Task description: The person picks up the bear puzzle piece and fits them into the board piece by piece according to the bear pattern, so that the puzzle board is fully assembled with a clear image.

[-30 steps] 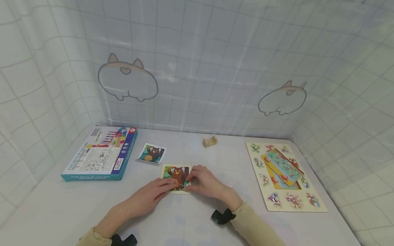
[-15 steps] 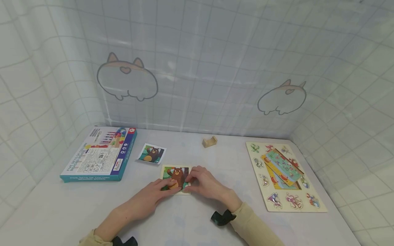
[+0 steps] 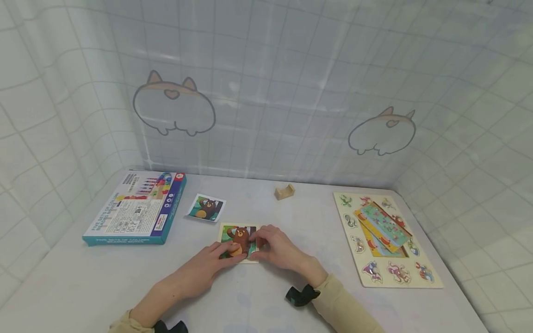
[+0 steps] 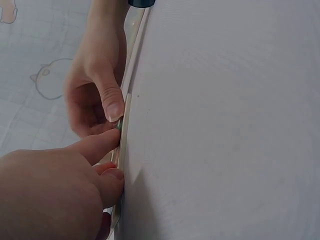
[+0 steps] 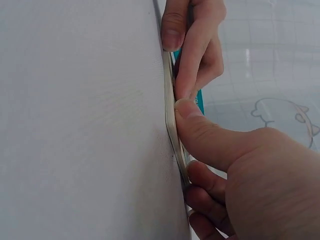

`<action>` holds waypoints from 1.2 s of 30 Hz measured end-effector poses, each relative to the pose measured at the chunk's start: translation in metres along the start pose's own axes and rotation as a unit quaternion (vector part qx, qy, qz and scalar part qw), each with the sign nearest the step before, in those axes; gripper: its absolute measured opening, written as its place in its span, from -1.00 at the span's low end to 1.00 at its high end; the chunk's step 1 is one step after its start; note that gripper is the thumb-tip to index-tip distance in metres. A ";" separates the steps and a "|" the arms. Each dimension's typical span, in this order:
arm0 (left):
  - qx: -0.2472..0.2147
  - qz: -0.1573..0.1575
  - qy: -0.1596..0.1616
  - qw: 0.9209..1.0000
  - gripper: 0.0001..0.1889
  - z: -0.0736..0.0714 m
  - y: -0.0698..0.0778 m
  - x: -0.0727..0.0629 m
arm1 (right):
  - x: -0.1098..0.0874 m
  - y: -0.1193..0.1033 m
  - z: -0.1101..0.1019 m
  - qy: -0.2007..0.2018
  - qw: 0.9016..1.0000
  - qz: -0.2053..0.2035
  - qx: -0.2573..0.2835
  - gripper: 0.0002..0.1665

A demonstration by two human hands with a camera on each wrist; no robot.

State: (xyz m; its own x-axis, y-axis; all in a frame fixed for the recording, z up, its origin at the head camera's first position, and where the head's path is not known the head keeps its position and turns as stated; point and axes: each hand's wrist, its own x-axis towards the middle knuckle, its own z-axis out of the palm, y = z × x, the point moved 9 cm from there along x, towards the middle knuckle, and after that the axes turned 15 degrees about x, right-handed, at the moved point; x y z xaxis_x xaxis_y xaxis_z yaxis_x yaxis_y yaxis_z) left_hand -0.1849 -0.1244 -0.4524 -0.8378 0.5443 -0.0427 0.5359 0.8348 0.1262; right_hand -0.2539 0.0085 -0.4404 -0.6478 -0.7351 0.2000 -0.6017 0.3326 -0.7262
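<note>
A small square bear puzzle (image 3: 240, 234) with a pale wooden border lies on the table in front of me. My left hand (image 3: 204, 266) rests its outstretched fingers on the lower left of the picture. At the right side of the puzzle, my right hand (image 3: 276, 247) has its index finger and thumb bent onto the picture and border. In the right wrist view, the thumb (image 5: 200, 130) lies on top of the board's thin edge (image 5: 172, 125), with other fingers curled beside it. The left wrist view shows both hands' fingertips close together at the board, with most of the picture hidden.
A matching bear picture card (image 3: 206, 208) lies behind the puzzle to the left. Farther left is a blue and white box (image 3: 135, 208). A small notched wooden block (image 3: 284, 192) stands at the back. To the right, a wooden animal board (image 3: 366, 273) bears several colourful cards (image 3: 385, 226).
My left fingers have shifted slightly down and right across the picture, uncovering more of the bear's belly. My right hand has barely moved and stays at the puzzle's right side.
</note>
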 end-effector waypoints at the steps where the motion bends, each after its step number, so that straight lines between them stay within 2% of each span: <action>1: 0.002 0.003 0.002 1.000 -0.24 0.000 0.000 0.000 | 0.000 0.000 0.000 0.000 1.000 -0.001 0.002 -0.65; 9: 0.003 0.021 0.010 1.000 -0.16 -0.004 0.007 0.002 | -0.003 -0.003 -0.003 0.007 1.000 -0.027 0.011 -0.68; 13: 0.014 0.023 0.006 1.000 -0.23 -0.005 0.012 0.003 | -0.004 -0.005 -0.004 0.004 0.999 -0.040 0.015 -0.70; 19: 0.026 0.026 0.001 0.999 -0.29 -0.003 0.017 0.004 | -0.005 -0.001 -0.002 -0.001 0.999 -0.039 0.014 -0.70; 25: 0.020 0.028 -0.001 0.999 -0.28 -0.002 0.017 0.005 | -0.007 0.001 -0.003 -0.002 0.999 -0.040 0.010 -0.75; 32: 0.020 0.020 -0.019 0.999 -0.22 -0.002 0.014 0.006 | -0.004 -0.001 -0.002 0.000 0.999 -0.047 0.005 -0.87; 36: 0.011 0.015 -0.023 1.000 -0.26 -0.003 0.014 0.006 | -0.004 -0.005 -0.003 0.004 0.998 -0.058 0.003 -0.88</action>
State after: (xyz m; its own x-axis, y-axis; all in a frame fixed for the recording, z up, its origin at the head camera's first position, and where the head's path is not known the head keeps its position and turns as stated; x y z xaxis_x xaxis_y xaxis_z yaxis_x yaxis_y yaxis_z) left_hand -0.1828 -0.1102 -0.4478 -0.8161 0.5718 -0.0839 0.5632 0.8195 0.1062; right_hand -0.2503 0.0116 -0.4353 -0.5774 -0.7638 0.2885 -0.6707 0.2421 -0.7012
